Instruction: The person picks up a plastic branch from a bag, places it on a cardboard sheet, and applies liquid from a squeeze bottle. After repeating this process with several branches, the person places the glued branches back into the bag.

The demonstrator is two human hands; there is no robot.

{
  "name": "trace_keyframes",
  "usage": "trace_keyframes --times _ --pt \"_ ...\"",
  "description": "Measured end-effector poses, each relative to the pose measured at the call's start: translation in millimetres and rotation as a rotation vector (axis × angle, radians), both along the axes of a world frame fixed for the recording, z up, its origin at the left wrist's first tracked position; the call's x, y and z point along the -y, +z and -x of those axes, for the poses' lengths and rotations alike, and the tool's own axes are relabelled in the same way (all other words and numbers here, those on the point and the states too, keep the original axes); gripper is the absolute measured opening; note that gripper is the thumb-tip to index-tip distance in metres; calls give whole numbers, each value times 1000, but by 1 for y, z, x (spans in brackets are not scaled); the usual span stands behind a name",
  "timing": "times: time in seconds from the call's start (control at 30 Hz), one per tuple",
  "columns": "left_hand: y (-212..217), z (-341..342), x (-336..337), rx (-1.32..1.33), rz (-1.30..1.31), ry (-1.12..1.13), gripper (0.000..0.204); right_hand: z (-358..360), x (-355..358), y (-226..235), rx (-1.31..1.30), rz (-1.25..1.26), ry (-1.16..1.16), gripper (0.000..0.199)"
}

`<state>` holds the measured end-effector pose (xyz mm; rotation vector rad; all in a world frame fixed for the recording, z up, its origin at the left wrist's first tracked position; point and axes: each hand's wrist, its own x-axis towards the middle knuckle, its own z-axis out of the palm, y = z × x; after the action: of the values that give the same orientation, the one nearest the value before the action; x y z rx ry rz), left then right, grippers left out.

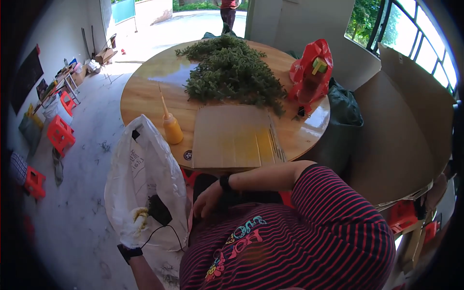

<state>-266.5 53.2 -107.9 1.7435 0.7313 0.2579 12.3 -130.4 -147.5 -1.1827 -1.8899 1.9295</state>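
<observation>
A tall white woven sack point(126, 169) stands with its mouth open at the table's near left side. My left hand point(134, 228), in a white glove with yellow-stained fingers, is in the sack's mouth. Its fingers look curled, and what they hold, if anything, is hidden. Beside them lies a dark object point(159, 210) in the sack, and a thin black cord loops near it. My bare right hand point(209, 198) is at the sack's right rim, fingers bent downward and closed at that edge; their tips are partly hidden. Both wrists wear black bands.
On the round wooden table point(150, 82) are green artificial sprigs point(227, 72), a cardboard sheet point(227, 137) stained yellow, an orange nozzle bottle point(172, 129) and a red plastic bag point(311, 72). Large cardboard point(396, 130) stands right. Red stools point(60, 134) line the left; a person point(228, 14) is outside.
</observation>
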Motion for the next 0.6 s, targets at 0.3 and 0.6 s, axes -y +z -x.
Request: trace_keyframes --times 0.3,0.6 --pt "15 -44 4 -64 -24 -97 24 -60 170 -14 68 16 -718 35" --pt "30 -69 4 -84 -116 -202 26 -66 318 119 209 -23 -1028 35"
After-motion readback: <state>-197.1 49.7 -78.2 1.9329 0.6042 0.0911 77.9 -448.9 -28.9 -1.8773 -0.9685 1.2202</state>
